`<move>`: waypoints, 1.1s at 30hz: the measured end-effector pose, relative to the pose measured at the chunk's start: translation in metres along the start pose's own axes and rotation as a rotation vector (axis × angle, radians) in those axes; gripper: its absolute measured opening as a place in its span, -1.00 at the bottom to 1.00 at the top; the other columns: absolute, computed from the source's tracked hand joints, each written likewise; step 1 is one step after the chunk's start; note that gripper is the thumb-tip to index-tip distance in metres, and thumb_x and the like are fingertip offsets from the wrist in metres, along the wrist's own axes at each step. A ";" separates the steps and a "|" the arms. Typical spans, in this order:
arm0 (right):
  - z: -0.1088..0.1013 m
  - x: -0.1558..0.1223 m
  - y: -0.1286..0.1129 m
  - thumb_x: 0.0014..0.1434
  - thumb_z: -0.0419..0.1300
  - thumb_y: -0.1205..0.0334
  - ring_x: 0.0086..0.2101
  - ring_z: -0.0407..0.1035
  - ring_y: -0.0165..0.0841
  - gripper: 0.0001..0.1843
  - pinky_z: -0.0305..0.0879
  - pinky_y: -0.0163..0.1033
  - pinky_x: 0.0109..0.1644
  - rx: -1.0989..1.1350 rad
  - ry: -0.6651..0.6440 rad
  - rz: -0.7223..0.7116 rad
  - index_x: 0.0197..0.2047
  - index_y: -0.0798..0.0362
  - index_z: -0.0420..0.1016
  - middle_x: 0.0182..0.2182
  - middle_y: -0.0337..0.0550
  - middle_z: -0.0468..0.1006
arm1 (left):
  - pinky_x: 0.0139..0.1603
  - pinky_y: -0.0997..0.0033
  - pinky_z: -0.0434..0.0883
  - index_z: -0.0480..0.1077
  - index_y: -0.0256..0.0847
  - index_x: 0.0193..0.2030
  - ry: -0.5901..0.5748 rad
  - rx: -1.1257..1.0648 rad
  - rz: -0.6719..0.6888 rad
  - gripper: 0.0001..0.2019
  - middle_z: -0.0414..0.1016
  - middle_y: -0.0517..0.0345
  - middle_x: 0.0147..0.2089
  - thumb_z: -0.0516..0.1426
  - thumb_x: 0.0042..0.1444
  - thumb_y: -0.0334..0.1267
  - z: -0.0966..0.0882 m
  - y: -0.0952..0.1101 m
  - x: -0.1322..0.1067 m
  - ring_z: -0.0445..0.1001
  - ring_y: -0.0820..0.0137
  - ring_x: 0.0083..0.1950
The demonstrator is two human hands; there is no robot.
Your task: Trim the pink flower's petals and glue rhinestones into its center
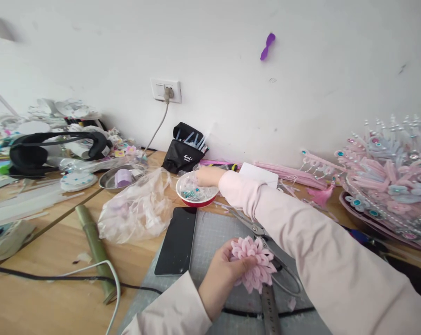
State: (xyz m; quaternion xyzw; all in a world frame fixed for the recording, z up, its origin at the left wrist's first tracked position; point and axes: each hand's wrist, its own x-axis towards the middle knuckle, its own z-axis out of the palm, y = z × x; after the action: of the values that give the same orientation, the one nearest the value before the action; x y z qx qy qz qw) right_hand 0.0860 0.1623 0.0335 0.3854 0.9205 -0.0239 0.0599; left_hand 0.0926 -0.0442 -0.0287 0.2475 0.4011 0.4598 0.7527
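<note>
My left hand (221, 277) is closed round a pink fabric flower (254, 265) with layered petals, held just above the grey cutting mat (210, 237). My right hand (207, 176) reaches forward to the far rim of a small red bowl (196, 190) filled with beads and gems. Its fingers dip behind the rim and are mostly hidden. Both arms wear pale pink sleeves.
A black tablet (177, 240) lies on the mat's left side, with scissors (255, 228) and a metal ruler (269, 304) to the right. A clear plastic bag (137, 207), green bamboo stick (93, 242), black headphones (53, 146), black pouch (183, 151) and pink ornate headdress (392, 177) surround them.
</note>
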 end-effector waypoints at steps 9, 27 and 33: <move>-0.004 0.009 0.018 0.19 -0.07 0.28 -0.06 0.35 -0.12 -0.63 0.25 -0.18 -0.11 -0.061 0.177 0.027 -0.03 0.26 0.38 -0.05 0.24 0.44 | -0.32 0.41 0.35 0.37 -0.30 -0.39 -0.008 -0.003 -0.009 -0.57 0.53 0.06 -0.37 0.38 -0.42 -0.17 0.000 -0.001 0.001 0.47 0.34 -0.38; 0.015 -0.006 0.006 0.06 0.05 0.41 -0.13 0.41 -0.11 -0.70 0.30 -0.15 -0.16 -0.155 -0.037 -0.099 -0.15 0.20 0.50 -0.16 0.14 0.54 | -0.28 0.38 0.36 0.36 -0.31 -0.34 -0.034 -0.001 0.001 -0.55 0.53 0.05 -0.35 0.37 -0.40 -0.17 -0.002 -0.004 0.002 0.48 0.34 -0.36; 0.003 -0.011 0.023 0.00 0.11 0.42 -0.16 0.42 -0.18 -0.70 0.27 -0.26 -0.20 -0.116 -0.074 -0.093 -0.19 0.13 0.55 -0.17 0.06 0.56 | -0.32 0.40 0.35 0.35 -0.32 -0.37 -0.042 -0.007 0.005 -0.55 0.53 0.06 -0.38 0.37 -0.41 -0.18 -0.003 -0.006 0.003 0.46 0.37 -0.40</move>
State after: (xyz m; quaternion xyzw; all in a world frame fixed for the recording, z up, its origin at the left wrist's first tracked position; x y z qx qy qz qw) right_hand 0.1104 0.1697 0.0317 0.3370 0.9344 0.0125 0.1148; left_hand 0.0935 -0.0442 -0.0362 0.2554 0.3829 0.4580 0.7605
